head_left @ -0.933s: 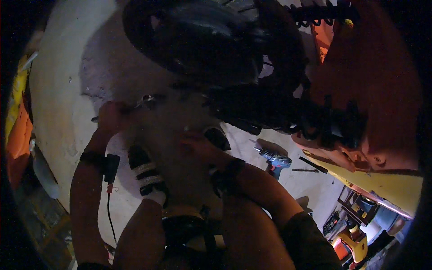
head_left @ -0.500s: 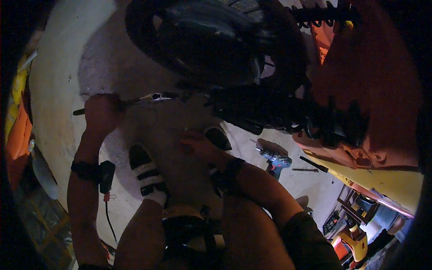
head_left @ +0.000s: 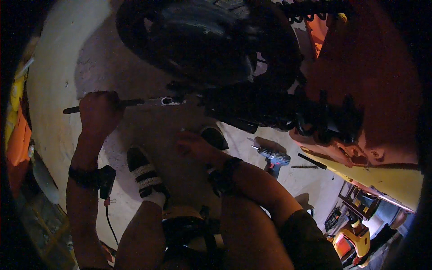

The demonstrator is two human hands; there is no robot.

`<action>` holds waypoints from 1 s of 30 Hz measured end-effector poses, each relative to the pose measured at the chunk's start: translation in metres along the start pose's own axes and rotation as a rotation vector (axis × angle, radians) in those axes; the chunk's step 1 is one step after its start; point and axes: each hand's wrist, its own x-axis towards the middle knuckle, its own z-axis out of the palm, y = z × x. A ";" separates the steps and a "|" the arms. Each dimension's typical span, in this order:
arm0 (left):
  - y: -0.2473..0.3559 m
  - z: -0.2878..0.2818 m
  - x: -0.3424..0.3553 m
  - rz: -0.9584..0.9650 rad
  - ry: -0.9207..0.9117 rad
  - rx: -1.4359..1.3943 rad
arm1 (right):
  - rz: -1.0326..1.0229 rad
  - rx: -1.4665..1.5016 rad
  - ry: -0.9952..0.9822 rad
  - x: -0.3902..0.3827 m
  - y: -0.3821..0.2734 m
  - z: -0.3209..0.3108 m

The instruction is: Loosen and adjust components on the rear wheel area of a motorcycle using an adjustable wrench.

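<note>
My left hand (head_left: 99, 112) is closed around the handle of a long wrench (head_left: 135, 103) that lies level, its metal head touching the dark underside of a motorcycle (head_left: 234, 76) near the rear wheel (head_left: 180, 40). My right hand (head_left: 193, 145) hangs lower, fingers loosely curled, holding nothing that I can see, close to my shoe. A black band sits on each wrist. The scene is dim.
A blue cordless drill (head_left: 272, 158) lies on the concrete floor (head_left: 58, 81) to the right, with a thin dark tool (head_left: 311, 161) beside it. My black-and-white shoe (head_left: 144, 173) rests below the wrench. Orange bodywork (head_left: 373, 67) and a yellow panel (head_left: 382, 180) fill the right side.
My left hand has slid left along the wrench and swung its handle out to the left, level with the floor. My right hand has barely moved.
</note>
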 end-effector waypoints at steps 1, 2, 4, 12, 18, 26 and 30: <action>0.009 -0.001 0.005 0.014 0.002 0.007 | -0.094 -0.181 -0.023 -0.005 0.007 -0.010; 0.017 -0.001 0.009 0.028 0.004 0.013 | -0.056 -0.162 0.017 -0.010 0.014 -0.020; 0.014 -0.008 0.008 0.031 -0.002 0.021 | 0.127 0.115 0.108 -0.002 -0.002 -0.001; 0.003 -0.011 0.005 0.005 0.019 0.034 | -0.259 -0.512 -0.103 -0.007 0.002 -0.015; -0.010 -0.012 0.003 -0.001 0.057 0.053 | 0.173 0.397 0.075 -0.005 -0.014 0.007; -0.002 -0.007 0.017 0.082 0.057 0.039 | 0.228 0.341 0.101 -0.010 -0.045 0.017; 0.001 -0.002 0.017 -0.018 -0.045 0.050 | 0.196 0.282 0.100 -0.011 -0.045 0.013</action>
